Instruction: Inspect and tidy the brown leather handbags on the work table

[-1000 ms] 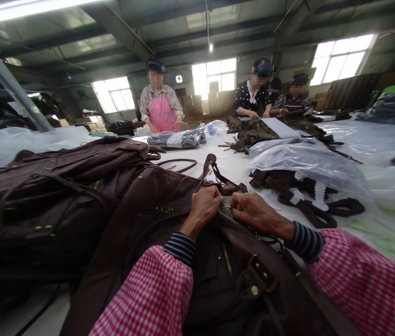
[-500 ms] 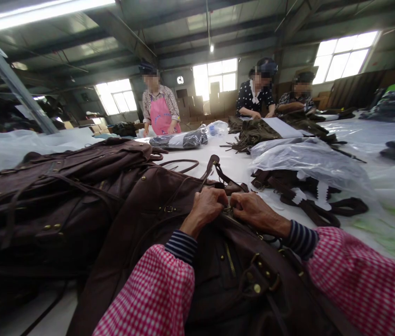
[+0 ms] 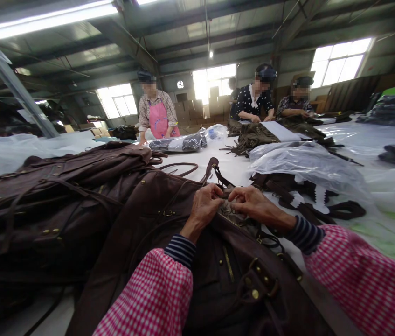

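- Nearest, a dark brown leather bag with brass fittings [image 3: 211, 266] lies on the bench [image 3: 218, 154] in front of the person, between and below two sleeves in pink-and-white check with navy striped cuffs.
- On its front, a short brass zip [image 3: 228, 263] runs beside a leather strap with a buckle and a round brass stud [image 3: 255, 294].
- At its far edge, both hands work close together over a zipped opening, fingers bent: the left hand [image 3: 204, 207] has its thumb near its fingertips, and the right hand [image 3: 258, 207] curls just beside it, with a small gap between. Whether either is closed on something I cannot tell; the fingertips are too small and dim, though there seems to be a bit of metal between them.
- Just past the hands, a narrow brown leather loop [image 3: 213, 163] stands up.
- To the left, touching the bag, more dark brown leather bags [image 3: 43, 210] lie heaped.
- To the right, dark brown straps with white paper pieces [image 3: 344, 210] lie partly under a clear plastic sheet [image 3: 298, 156].
- Farther on are a dark bundle in clear plastic [image 3: 183, 142] and a pile of olive-brown bags [image 3: 256, 135].
- Across the bench, a person in a pink apron [image 3: 158, 119] bends forward; a person in a dark polka-dot top [image 3: 258, 100] handles the olive-brown pile.
- Behind them, cardboard boxes [image 3: 193, 109] stand below a bright window [image 3: 209, 79].
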Demonstrator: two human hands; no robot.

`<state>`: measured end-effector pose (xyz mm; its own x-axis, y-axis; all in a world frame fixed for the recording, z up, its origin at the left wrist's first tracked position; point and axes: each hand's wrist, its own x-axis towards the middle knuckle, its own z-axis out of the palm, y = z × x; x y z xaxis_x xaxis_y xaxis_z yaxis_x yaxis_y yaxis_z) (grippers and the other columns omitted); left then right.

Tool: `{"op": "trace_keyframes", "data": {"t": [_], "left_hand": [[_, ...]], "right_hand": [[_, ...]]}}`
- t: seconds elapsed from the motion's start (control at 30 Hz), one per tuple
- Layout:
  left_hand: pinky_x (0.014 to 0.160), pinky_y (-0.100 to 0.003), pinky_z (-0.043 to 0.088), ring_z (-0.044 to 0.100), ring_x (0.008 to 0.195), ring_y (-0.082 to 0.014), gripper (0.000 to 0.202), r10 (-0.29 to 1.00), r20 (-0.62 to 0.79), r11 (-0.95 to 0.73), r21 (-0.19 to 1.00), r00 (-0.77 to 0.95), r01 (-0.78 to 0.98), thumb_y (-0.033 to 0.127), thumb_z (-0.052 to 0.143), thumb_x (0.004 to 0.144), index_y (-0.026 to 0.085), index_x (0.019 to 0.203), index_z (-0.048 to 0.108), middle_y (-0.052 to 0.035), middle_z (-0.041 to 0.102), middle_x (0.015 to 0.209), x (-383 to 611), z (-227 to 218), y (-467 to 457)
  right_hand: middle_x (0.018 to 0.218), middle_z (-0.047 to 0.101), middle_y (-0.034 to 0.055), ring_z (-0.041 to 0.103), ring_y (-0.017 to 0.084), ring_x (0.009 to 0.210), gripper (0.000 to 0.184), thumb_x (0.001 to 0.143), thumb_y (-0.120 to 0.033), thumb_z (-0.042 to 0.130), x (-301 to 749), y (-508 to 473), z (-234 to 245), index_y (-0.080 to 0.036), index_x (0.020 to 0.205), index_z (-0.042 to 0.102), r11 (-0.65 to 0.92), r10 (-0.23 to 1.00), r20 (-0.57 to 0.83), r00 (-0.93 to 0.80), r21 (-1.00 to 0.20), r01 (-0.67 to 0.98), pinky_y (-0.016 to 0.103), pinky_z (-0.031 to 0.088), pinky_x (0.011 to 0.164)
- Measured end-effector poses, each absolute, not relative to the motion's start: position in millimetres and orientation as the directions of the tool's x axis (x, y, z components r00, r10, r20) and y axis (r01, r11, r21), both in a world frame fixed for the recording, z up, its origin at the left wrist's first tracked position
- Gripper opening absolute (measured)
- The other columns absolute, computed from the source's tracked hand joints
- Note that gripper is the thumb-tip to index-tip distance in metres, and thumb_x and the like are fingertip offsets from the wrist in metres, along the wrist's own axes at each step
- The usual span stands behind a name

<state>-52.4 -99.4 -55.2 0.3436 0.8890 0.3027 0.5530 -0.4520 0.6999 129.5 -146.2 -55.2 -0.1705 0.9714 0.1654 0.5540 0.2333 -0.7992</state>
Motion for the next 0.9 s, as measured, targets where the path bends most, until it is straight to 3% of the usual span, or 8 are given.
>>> {"op": "trace_keyframes", "data": {"t": [0.27, 0.4, 0.5, 0.67, 0.8, 0.9], "left_hand": [[0.066, -0.024, 0.048, 0.066, 0.071, -0.0138, 0.014, 0.900, 0.336, -0.433, 0.752, 0.277, 0.497, 0.021, 0.071, 0.077, 0.018, 0.090, 0.068, 0.0006, 0.072, 0.078, -49.9, -50.8, -102.6], [0.089, -0.033, 0.048, 0.067, 0.095, -0.0190, 0.016, 0.860, 0.296, -0.496, 0.675, 0.416, 0.546, 0.030, 0.060, 0.090, 0.021, 0.094, 0.072, -0.0023, 0.075, 0.097, -50.0, -50.2, -105.3], [0.106, -0.045, 0.039, 0.062, 0.111, -0.0251, 0.019, 0.829, 0.224, -0.528, 0.617, 0.512, 0.584, 0.024, 0.060, 0.088, 0.026, 0.093, 0.078, -0.0011, 0.076, 0.096, -52.7, -52.3, -104.5], [0.111, -0.049, 0.032, 0.058, 0.115, -0.0276, 0.016, 0.819, 0.173, -0.532, 0.586, 0.547, 0.611, 0.032, 0.068, 0.084, 0.029, 0.093, 0.080, -0.0016, 0.074, 0.096, -55.8, -58.7, -101.8], [0.110, -0.049, 0.031, 0.056, 0.116, -0.0276, 0.014, 0.819, 0.186, -0.535, 0.587, 0.543, 0.607, 0.032, 0.066, 0.085, 0.027, 0.088, 0.078, -0.0024, 0.072, 0.095, -54.8, -60.6, -102.1], [0.109, -0.050, 0.031, 0.057, 0.113, -0.0273, 0.014, 0.826, 0.192, -0.525, 0.607, 0.531, 0.597, 0.031, 0.064, 0.086, 0.025, 0.087, 0.076, -0.0026, 0.072, 0.094, -53.9, -59.3, -103.6]], "right_hand": [[0.070, 0.065, -0.0005, 0.056, 0.012, 0.062, 0.015, 0.074, -0.016, 0.060, 117.8, -132.3, -66.4, -0.014, 0.078, 0.074, 0.319, 0.947, 0.234, -0.222, -0.784, 0.532, 0.022, 0.040, 0.055], [0.067, 0.063, -0.0017, 0.056, 0.011, 0.055, 0.013, 0.076, -0.022, 0.059, 124.4, -137.3, -70.9, -0.015, 0.076, 0.070, 0.275, 0.960, 0.222, -0.170, -0.857, 0.435, 0.023, 0.043, 0.054], [0.065, 0.061, -0.0025, 0.057, 0.011, 0.052, 0.010, 0.075, -0.025, 0.064, 129.4, -142.2, -71.5, -0.015, 0.075, 0.066, 0.225, 0.973, 0.194, -0.123, -0.907, 0.356, 0.023, 0.044, 0.052], [0.066, 0.063, -0.0015, 0.059, 0.012, 0.055, 0.011, 0.078, -0.024, 0.064, 134.7, -144.8, -66.8, -0.014, 0.080, 0.067, 0.223, 0.970, 0.169, -0.176, -0.906, 0.359, 0.023, 0.044, 0.054], [0.071, 0.067, 0.0018, 0.061, 0.015, 0.062, 0.012, 0.082, -0.021, 0.061, 144.6, -148.7, -56.2, -0.014, 0.083, 0.071, 0.311, 0.943, 0.176, -0.284, -0.774, 0.551, 0.026, 0.044, 0.058], [0.083, 0.071, 0.0055, 0.065, 0.019, 0.077, 0.015, 0.088, -0.018, 0.057, 158.4, -160.5, -45.3, -0.016, 0.088, 0.072, 0.413, 0.911, 0.229, -0.344, -0.490, 0.768, 0.029, 0.043, 0.070]]}}
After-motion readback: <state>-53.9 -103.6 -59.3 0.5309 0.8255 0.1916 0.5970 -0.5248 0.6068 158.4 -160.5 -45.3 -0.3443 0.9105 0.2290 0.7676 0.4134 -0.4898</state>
